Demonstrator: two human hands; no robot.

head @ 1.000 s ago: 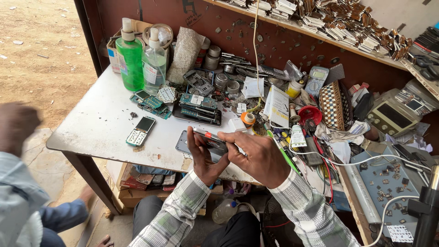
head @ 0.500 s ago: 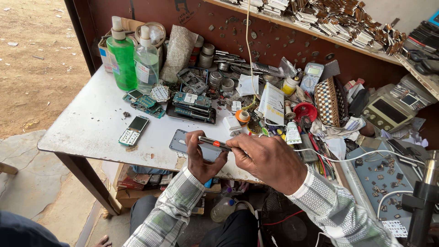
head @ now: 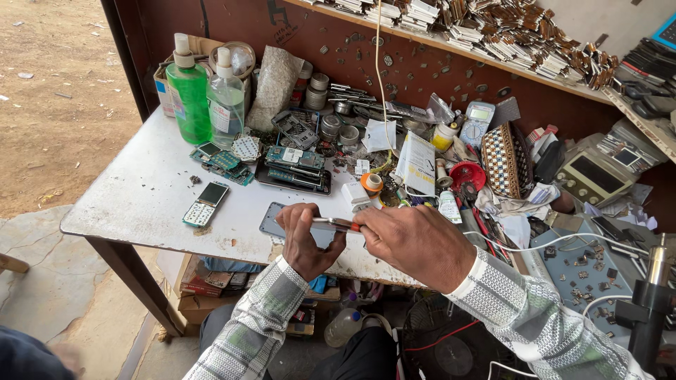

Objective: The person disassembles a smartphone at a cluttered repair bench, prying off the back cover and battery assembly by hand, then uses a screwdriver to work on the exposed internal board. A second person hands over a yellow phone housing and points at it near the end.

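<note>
Left hand [head: 304, 243]: closed around the left end of a slim silvery metal tool [head: 334, 224], thumb on top, fingers curled beneath.
Right hand [head: 415, 243]: closed over the tool's right end, where a short orange-red grip section shows just at the fingertips.
Tool position: held above the front edge of the worn white-topped work table [head: 141, 204], spanning the small gap between both hands.
Long axis: roughly left to right, nearly level, parallel to the table's front edge.
Nearer hand: neither; both touching, one at each end.
Beneath the tool: flat grey rectangular phone panel [head: 271, 222] lying on the table, partly hidden by the left hand; contact with the tool cannot be told.
Left of the hands: small bar-shaped keypad phone with dark screen [head: 205, 204], well apart from the panel.
Behind: stack of green circuit boards [head: 296, 165], green liquid pump bottle [head: 189, 91] and clear pump bottle [head: 225, 98] near the table's back left.
Right side: tangle of white cable [head: 563, 243] and dense clutter of parts.
</note>
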